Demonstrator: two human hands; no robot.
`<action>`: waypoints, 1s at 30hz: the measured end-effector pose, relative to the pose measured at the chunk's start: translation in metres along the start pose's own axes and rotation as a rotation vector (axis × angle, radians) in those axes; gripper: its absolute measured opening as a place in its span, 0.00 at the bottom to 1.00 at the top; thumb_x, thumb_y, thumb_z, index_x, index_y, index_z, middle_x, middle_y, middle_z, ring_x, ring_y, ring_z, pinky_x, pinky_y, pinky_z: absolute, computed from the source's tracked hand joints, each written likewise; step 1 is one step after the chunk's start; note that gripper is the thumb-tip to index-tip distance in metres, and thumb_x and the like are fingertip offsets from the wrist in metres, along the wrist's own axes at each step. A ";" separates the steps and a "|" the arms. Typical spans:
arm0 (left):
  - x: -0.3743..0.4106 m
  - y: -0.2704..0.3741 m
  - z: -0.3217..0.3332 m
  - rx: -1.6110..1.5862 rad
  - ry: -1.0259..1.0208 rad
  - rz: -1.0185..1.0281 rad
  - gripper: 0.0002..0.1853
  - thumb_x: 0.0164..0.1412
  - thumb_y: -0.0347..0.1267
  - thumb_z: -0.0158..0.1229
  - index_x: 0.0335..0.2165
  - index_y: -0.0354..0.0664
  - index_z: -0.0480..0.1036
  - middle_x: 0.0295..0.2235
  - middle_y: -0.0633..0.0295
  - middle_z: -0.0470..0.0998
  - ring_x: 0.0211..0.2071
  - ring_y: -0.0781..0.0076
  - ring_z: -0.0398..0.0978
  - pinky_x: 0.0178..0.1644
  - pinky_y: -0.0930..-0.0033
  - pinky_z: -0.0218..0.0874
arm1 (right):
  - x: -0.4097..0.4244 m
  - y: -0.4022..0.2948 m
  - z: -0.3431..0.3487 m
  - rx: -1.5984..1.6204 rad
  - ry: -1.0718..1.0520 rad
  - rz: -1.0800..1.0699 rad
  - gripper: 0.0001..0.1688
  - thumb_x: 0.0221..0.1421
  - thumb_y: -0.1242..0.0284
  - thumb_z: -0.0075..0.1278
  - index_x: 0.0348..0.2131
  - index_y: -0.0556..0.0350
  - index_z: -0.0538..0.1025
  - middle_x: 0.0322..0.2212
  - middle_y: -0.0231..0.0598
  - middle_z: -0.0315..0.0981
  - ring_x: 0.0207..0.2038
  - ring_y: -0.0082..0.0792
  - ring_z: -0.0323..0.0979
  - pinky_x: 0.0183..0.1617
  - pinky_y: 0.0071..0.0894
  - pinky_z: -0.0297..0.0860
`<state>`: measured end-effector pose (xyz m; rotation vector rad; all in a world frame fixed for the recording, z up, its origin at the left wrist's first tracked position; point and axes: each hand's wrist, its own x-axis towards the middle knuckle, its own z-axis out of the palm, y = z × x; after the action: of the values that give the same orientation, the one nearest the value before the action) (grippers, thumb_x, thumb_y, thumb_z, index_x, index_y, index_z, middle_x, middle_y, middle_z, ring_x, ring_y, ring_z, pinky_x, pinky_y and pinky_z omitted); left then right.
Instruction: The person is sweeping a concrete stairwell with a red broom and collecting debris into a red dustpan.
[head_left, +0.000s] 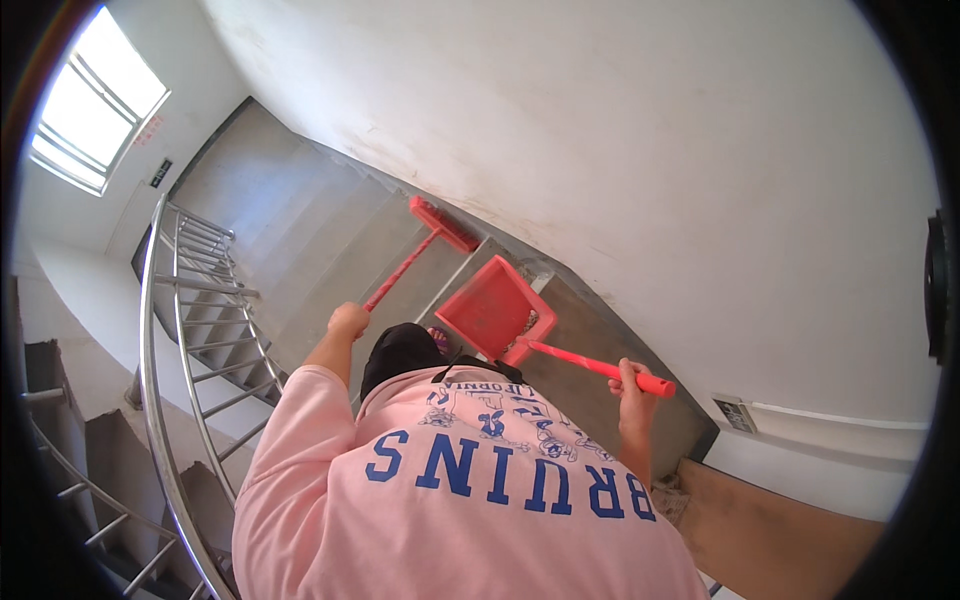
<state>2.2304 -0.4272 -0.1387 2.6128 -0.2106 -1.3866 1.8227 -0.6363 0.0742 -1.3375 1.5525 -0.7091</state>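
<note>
My left hand (349, 321) grips the red patterned handle of a broom (442, 223). Its red head lies on a concrete stair, close against the wall. In my right hand (636, 386) is the thick red handle of a long-handled dustpan (480, 304). The pan sits at the stair's edge, in front of my body, its mouth towards the wall and the broom side. Some loose debris (531, 321) lies inside it, near the back. A gap separates the broom head from the pan.
Concrete stairs (322, 232) run down to a landing by a barred window (101, 97). A metal railing (154, 360) curves along the left, with further steps beyond it. A white wall (570, 150) borders the stairs. My sandalled foot (439, 339) shows beside the pan.
</note>
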 end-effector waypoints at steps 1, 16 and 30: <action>0.004 -0.001 0.002 -0.038 -0.019 -0.022 0.12 0.48 0.31 0.45 0.23 0.33 0.72 0.15 0.56 0.72 0.14 0.67 0.70 0.16 0.66 0.60 | -0.001 -0.001 -0.001 0.003 0.017 0.003 0.14 0.48 0.67 0.51 0.28 0.62 0.71 0.21 0.33 0.68 0.19 0.19 0.66 0.22 0.15 0.63; -0.066 -0.199 -0.088 0.081 -0.044 -0.272 0.15 0.48 0.38 0.54 0.21 0.33 0.71 0.11 0.58 0.68 0.09 0.69 0.66 0.11 0.67 0.56 | -0.016 0.017 -0.008 0.078 0.256 0.132 0.15 0.47 0.65 0.51 0.30 0.58 0.70 0.22 0.31 0.67 0.20 0.18 0.65 0.23 0.15 0.62; -0.109 -0.231 -0.145 0.104 0.021 -0.236 0.19 0.47 0.39 0.52 0.15 0.31 0.71 0.11 0.57 0.70 0.12 0.69 0.70 0.16 0.69 0.62 | -0.020 0.038 -0.010 0.057 0.299 0.176 0.14 0.47 0.63 0.51 0.31 0.51 0.69 0.20 0.28 0.67 0.17 0.17 0.65 0.21 0.15 0.62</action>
<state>2.2996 -0.1668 -0.0218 2.8120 0.0312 -1.4551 1.7965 -0.6092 0.0505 -1.0716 1.8462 -0.8642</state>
